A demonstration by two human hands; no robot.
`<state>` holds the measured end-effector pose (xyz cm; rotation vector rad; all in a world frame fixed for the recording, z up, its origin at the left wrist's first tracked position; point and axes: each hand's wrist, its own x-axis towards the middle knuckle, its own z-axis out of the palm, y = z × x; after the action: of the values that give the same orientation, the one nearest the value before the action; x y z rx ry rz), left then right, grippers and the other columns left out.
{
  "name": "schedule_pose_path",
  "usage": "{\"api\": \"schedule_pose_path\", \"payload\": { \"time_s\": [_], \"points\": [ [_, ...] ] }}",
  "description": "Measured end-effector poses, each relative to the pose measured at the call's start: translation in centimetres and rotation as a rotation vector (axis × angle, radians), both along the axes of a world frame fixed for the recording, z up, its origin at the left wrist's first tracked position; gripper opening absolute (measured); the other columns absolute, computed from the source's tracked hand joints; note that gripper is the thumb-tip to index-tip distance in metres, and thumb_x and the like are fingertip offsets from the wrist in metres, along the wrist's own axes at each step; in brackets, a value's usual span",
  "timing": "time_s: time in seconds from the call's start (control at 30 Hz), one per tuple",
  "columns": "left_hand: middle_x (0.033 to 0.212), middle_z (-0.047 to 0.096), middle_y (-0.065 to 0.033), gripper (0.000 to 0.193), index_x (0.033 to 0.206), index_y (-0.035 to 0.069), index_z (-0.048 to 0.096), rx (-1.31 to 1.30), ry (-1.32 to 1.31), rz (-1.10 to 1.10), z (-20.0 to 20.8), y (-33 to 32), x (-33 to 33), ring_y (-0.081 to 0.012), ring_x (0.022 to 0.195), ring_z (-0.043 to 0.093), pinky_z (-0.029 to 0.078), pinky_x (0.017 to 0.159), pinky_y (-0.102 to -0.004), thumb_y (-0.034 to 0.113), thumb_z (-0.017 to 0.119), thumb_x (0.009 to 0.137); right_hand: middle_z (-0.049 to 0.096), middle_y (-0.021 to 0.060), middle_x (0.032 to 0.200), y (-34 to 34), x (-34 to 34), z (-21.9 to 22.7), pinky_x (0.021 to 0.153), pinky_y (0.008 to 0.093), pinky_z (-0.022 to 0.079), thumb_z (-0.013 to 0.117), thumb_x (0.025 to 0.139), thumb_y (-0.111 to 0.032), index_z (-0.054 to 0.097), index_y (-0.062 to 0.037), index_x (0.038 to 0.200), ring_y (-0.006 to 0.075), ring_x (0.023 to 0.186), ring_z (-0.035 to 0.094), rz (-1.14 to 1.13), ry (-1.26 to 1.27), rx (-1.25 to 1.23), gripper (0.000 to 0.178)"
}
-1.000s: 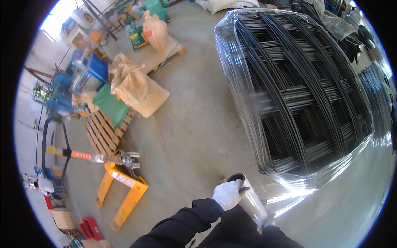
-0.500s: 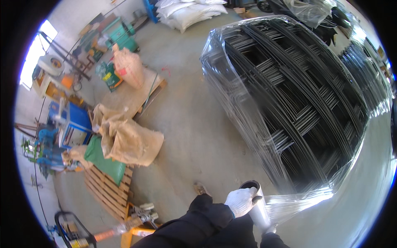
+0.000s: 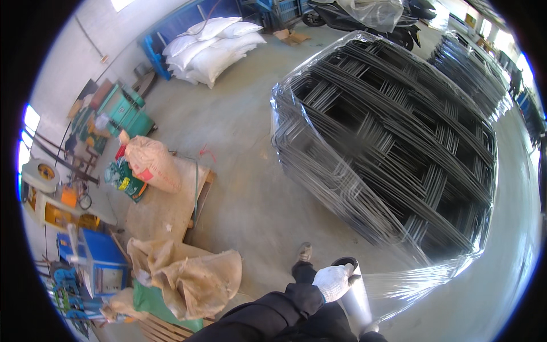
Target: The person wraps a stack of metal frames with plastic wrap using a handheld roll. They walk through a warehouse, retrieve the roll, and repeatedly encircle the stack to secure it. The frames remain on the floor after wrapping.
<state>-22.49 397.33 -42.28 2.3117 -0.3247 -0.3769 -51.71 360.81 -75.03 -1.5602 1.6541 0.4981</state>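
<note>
Roll of clear stretch film [image 3: 354, 296] sits at bottom centre of frame, held near upright w/ its dark hollow core end up. Left hand [image 3: 334, 281], in a white work glove, caps the top of the roll, fingers [image 3: 348, 280] curled over the core rim and gripping it. Right hand [image 3: 370, 327] is only a sliver of white glove at the roll's lower end, right at the bottom edge; it touches the roll, but can't tell how its fingers are set. Film sheet [image 3: 421, 282] runs taut from the roll toward lower right, joining the near corner of the big stack of dark wire mesh panels [image 3: 393, 142] that fills centre and right of frame (stack already shiny w/ wrap round its sides). Dark sleeve [image 3: 273, 310] comes in from the bottom edge; one shoe [image 3: 303, 252] shows on the concrete floor [image 3: 245, 148] just left of the roll. Lower left: crumpled tan sacks [image 3: 194, 279] on a green sheet. Mid left: full tan sack [image 3: 152, 165] on a flat board pallet [image 3: 168, 205], green machine [image 3: 122, 111] above it. Upper left-centre: pile of white bags [image 3: 213, 43]. Blue cabinet [image 3: 97, 265] at far lower left.
</note>
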Motion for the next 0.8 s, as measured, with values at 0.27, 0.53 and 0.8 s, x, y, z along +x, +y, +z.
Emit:
{"api": "schedule_pose_path", "payload": {
  "time_s": [0.27, 0.53, 0.8],
  "points": [
    [0.086, 0.078, -0.0214, 0.043, 0.103, 0.008, 0.068, 0.065, 0.108, -0.143, 0.3, 14.4, 14.8, -0.0472, 0.082, 0.077, 0.06, 0.073, -0.0603, 0.049, 0.064, 0.115, 0.078, 0.0286, 0.141, 17.3, 8.6, -0.3, 0.11, 0.0452, 0.06, 0.035, 0.117, -0.077, 0.07, 0.0104, 0.148, 0.0402, 0.126, 0.077, -0.179, 0.063, -0.082, 0.099],
    [0.088, 0.078, -0.02, 0.04, 0.108, 0.01, 0.068, 0.084, 0.14, -0.216, -0.1, 26.3, 25.7, -0.0469, 0.086, 0.077, 0.061, 0.076, -0.0598, 0.049, 0.064, 0.115, 0.082, 0.0245, 0.136, 32.8, 15.5, 1.6, 0.105, 0.0424, 0.062, 0.037, 0.119, -0.074, 0.075, 0.0098, 0.141, 0.04, 0.12, 0.079, -0.282, 0.168, -0.112, 0.095],
    [0.088, 0.078, -0.0209, 0.038, 0.111, 0.009, 0.069, -0.023, 0.026, -0.399, 0.4, 38.8, 38.5, -0.0472, 0.086, 0.077, 0.06, 0.075, -0.059, 0.047, 0.066, 0.114, 0.076, 0.0308, 0.143, 49.6, 24.6, -1.2, 0.112, 0.05, 0.058, 0.038, 0.116, -0.078, 0.068, 0.0085, 0.15, 0.0457, 0.13, 0.074, -0.459, 0.111, -0.095, 0.098]
  ]
}}
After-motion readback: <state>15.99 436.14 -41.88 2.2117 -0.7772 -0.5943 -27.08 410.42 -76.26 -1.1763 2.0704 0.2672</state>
